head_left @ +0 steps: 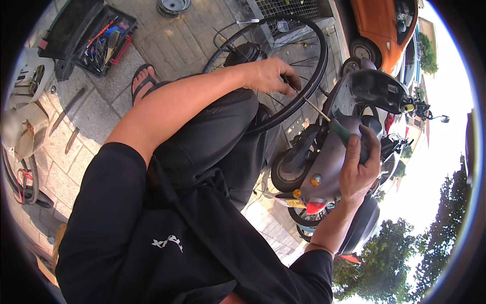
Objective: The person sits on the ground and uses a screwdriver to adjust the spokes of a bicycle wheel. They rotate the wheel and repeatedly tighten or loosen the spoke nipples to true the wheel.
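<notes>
A spoked wheel (320,66) with a black rim stands tilted by my knees, and its dark hub (245,53) shows beyond my left forearm. My left hand (273,76) reaches inside the rim, fingers curled and pinched together near the spokes; what lies between the fingertips is too small to make out. In my right hand (358,164) is a screwdriver (340,130) with a green handle, gripped in closed fingers. Its metal shaft points up and left, and its tip meets the outer side of the rim, close to my left fingertips.
An open black toolbox (104,43) full of hand tools lies at the upper left. Two long flat metal pieces (68,112) rest on the paving. Parked scooters (324,157) stand close on the right, with an orange car (377,25) behind. A round metal part (173,6) sits at the top.
</notes>
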`<move>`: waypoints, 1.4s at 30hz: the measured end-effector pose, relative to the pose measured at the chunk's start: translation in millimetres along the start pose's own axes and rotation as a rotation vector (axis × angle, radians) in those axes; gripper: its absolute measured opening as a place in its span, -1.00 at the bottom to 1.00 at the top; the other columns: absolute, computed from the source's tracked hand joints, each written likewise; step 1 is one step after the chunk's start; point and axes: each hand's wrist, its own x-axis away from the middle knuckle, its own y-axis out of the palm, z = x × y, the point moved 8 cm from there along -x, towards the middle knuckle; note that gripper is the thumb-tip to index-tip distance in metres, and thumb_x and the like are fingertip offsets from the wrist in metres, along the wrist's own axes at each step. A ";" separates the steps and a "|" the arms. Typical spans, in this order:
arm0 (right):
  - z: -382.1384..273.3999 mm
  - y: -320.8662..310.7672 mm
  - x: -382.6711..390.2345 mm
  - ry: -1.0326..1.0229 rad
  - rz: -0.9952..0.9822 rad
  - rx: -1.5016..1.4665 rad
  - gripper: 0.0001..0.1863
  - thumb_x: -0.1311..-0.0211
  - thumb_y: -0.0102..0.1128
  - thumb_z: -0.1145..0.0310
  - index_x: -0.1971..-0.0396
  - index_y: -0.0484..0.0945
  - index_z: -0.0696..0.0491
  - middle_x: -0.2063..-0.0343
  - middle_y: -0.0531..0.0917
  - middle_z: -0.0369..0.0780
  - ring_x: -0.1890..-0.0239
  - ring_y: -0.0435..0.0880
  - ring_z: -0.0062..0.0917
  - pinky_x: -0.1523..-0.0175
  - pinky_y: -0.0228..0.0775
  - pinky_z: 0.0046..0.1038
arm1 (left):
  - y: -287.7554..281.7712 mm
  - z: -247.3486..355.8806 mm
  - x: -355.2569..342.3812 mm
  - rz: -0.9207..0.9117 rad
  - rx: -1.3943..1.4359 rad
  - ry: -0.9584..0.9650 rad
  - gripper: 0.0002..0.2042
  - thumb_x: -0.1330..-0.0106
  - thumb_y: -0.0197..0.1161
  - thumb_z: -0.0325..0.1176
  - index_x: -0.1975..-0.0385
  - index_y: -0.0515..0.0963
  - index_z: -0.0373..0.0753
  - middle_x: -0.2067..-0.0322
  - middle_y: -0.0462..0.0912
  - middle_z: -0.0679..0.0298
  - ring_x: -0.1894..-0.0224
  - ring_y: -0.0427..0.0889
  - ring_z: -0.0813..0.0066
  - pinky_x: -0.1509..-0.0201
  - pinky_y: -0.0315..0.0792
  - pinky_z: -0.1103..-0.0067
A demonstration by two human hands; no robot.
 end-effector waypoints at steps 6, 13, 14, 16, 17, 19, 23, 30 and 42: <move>-7.6 2.2 -0.4 0.037 -0.061 -0.157 -0.43 -0.41 0.44 0.31 -0.32 0.47 0.15 0.18 0.70 -0.18 0.15 0.69 -0.47 -0.05 0.54 -0.42 | 4.1 -0.6 -4.1 0.017 -0.057 0.045 -0.68 -0.36 0.50 -0.24 -0.02 0.74 -0.25 0.07 0.79 0.17 -0.07 0.72 0.31 -0.24 0.52 0.41; 8.1 4.6 0.1 -0.041 0.257 -0.367 -0.41 -0.20 0.65 0.34 -0.16 0.54 0.15 0.12 0.65 -0.19 0.10 0.62 -0.57 -0.05 0.49 -0.50 | 3.7 9.5 4.1 0.098 -0.242 0.112 -0.70 -0.45 0.42 -0.23 -0.05 0.70 -0.25 0.04 0.76 0.19 -0.02 0.71 0.33 -0.17 0.55 0.42; 14.0 -6.8 -1.2 -0.107 0.368 -0.314 -0.56 -0.23 0.59 0.39 -0.01 0.56 0.16 0.15 0.63 -0.19 0.10 0.63 -0.53 -0.06 0.48 -0.49 | -13.6 15.0 10.1 0.207 -0.221 0.096 -0.72 -0.46 0.40 -0.23 -0.04 0.70 -0.24 0.06 0.77 0.21 0.00 0.70 0.37 -0.15 0.55 0.44; 46.3 -29.4 4.0 -0.005 0.593 -0.681 -0.66 -0.26 0.50 0.45 0.09 0.51 0.17 0.17 0.62 -0.18 0.06 0.67 -0.44 -0.11 0.53 -0.40 | -37.3 20.3 25.5 0.397 -0.148 0.069 -0.73 -0.49 0.38 -0.23 -0.03 0.70 -0.24 0.09 0.78 0.24 0.05 0.69 0.45 -0.11 0.55 0.48; 43.3 -36.1 0.1 -0.047 0.602 -0.781 -0.70 -0.28 0.43 0.49 0.12 0.48 0.17 0.17 0.62 -0.17 0.08 0.69 -0.41 -0.11 0.57 -0.36 | -57.8 17.2 36.0 0.557 -0.107 0.012 -0.73 -0.51 0.36 -0.22 -0.01 0.70 -0.29 0.22 0.77 0.28 0.17 0.68 0.56 0.03 0.56 0.54; 34.2 -19.6 -17.3 -0.051 0.573 -0.916 -0.75 -0.33 0.29 0.57 0.08 0.44 0.22 0.19 0.62 -0.15 0.20 0.74 -0.40 0.02 0.68 -0.29 | -119.3 -29.3 71.1 0.861 -0.253 -0.222 -0.63 -0.53 0.29 -0.12 0.02 0.69 -0.36 0.43 0.75 0.22 0.40 0.67 0.47 0.26 0.55 0.49; 40.6 67.4 -42.5 0.271 0.039 -0.483 -0.56 -0.44 0.32 0.13 -0.07 0.69 0.19 0.30 0.76 -0.12 0.26 0.72 -0.46 0.05 0.56 -0.38 | -131.5 -100.3 116.1 0.951 0.353 -0.740 -0.69 -0.57 0.29 -0.13 0.17 0.62 -0.31 0.46 0.66 0.29 0.48 0.64 0.45 0.41 0.56 0.51; 12.6 132.3 -55.0 0.293 -0.157 -0.267 -0.17 -0.25 0.44 -0.16 -0.24 0.53 0.26 0.24 0.77 0.08 0.06 0.78 -0.11 -0.12 0.56 -0.20 | -141.9 -125.5 96.0 0.946 0.621 -0.601 -0.77 -0.61 0.24 -0.28 0.06 0.56 -0.36 0.23 0.71 0.15 0.26 0.75 0.33 0.24 0.73 0.40; 13.6 148.2 -61.6 0.265 -0.131 -0.306 -0.31 -0.31 0.32 0.06 -0.30 0.42 0.17 0.08 0.76 0.16 -0.05 0.75 0.08 -0.19 0.53 -0.10 | -146.4 -125.6 92.6 0.905 0.566 -0.571 -0.78 -0.67 0.03 -0.42 -0.04 0.47 -0.50 0.06 0.69 -0.02 0.12 0.77 0.19 -0.06 0.79 0.30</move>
